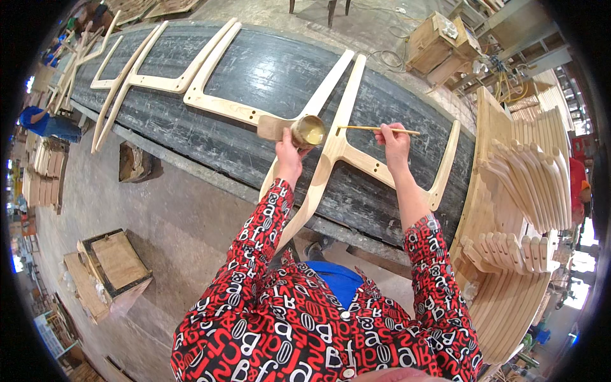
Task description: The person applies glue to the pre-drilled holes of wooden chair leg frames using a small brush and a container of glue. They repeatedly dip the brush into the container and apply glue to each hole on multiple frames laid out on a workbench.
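My left hand (pixel 290 156) is closed around a small round cup (pixel 309 131) of yellowish, glue-like stuff, tilted so its inside shows. A flat tan piece (pixel 272 128) juts out beside the cup; whether it belongs to the cup I cannot tell. Between the fingers of my right hand (pixel 395 142) is a thin wooden stick (pixel 366 128), held level. Its far end meets a slot in the pale wooden chair-leg frame (pixel 329 155) in front of me. This frame lies across the black worktable (pixel 267 60), one leg reaching over the near edge. Paired dark holes mark its crosspiece.
More pale wooden frames (pixel 219 105) lie along the table to the left. Stacked curved wooden parts (pixel 528 184) stand at the right. On the floor at left are a wooden box (pixel 118 261) and a smaller block (pixel 135 162). A person in blue (pixel 54 125) works at the far left.
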Action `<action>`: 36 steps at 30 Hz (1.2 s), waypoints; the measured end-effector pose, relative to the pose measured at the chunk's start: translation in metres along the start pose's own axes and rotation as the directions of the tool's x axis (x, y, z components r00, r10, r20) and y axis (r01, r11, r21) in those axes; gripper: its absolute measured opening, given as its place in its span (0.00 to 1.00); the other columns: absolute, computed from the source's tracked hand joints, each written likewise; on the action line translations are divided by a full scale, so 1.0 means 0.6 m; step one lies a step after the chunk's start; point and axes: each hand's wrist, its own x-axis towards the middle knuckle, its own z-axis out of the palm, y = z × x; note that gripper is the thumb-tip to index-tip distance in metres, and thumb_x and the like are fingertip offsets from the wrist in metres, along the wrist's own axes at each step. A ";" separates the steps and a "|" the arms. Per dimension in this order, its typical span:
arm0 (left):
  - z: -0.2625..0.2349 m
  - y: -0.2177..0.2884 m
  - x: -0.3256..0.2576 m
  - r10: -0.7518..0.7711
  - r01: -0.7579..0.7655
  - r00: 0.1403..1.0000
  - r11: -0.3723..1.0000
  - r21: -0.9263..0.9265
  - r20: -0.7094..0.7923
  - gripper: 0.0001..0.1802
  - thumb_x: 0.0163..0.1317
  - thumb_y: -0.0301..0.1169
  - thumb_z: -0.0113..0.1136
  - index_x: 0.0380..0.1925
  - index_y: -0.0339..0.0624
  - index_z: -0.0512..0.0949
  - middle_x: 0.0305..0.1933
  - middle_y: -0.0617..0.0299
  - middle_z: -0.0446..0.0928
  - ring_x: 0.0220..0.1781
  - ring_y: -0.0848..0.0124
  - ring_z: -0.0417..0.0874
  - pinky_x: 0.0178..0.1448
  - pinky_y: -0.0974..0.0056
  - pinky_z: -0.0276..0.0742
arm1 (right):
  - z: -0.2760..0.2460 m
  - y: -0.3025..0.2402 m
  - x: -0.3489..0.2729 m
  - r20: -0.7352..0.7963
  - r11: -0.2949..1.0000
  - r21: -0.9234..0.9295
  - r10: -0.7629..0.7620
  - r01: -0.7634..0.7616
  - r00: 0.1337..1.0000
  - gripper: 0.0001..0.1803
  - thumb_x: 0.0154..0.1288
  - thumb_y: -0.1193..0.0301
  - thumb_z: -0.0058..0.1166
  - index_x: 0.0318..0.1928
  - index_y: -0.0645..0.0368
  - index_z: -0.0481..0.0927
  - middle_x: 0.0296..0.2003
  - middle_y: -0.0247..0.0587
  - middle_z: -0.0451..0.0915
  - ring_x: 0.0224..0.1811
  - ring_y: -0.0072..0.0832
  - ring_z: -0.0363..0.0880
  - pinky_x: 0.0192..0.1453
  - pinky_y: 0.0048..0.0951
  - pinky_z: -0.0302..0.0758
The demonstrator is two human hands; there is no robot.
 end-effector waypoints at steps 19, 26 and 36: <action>-0.139 0.062 -0.070 0.053 -0.076 0.980 0.991 -0.113 -0.189 0.23 0.71 0.46 0.37 0.54 0.40 0.64 0.56 0.56 0.66 0.56 0.62 0.71 0.52 0.46 0.79 | 0.090 0.025 0.057 0.436 0.641 -0.655 -0.111 0.400 0.893 0.08 0.59 0.70 0.52 0.30 0.63 0.72 0.24 0.53 0.76 0.29 0.46 0.77 0.32 0.38 0.72; -0.123 0.067 -0.067 0.046 -0.067 0.988 0.987 -0.146 -0.145 0.24 0.71 0.46 0.37 0.53 0.35 0.65 0.54 0.54 0.69 0.54 0.61 0.73 0.53 0.47 0.79 | 0.097 0.020 0.086 0.471 0.521 -0.701 -0.175 0.487 0.865 0.11 0.60 0.67 0.52 0.29 0.63 0.71 0.21 0.53 0.74 0.30 0.50 0.76 0.33 0.44 0.71; -0.123 0.068 -0.071 0.064 -0.079 0.993 0.984 -0.160 -0.098 0.25 0.70 0.46 0.37 0.53 0.35 0.65 0.54 0.54 0.70 0.55 0.59 0.74 0.54 0.47 0.77 | 0.104 0.021 0.097 0.389 0.639 -0.686 -0.083 0.349 0.917 0.13 0.59 0.64 0.55 0.30 0.61 0.73 0.23 0.53 0.76 0.29 0.48 0.77 0.33 0.40 0.72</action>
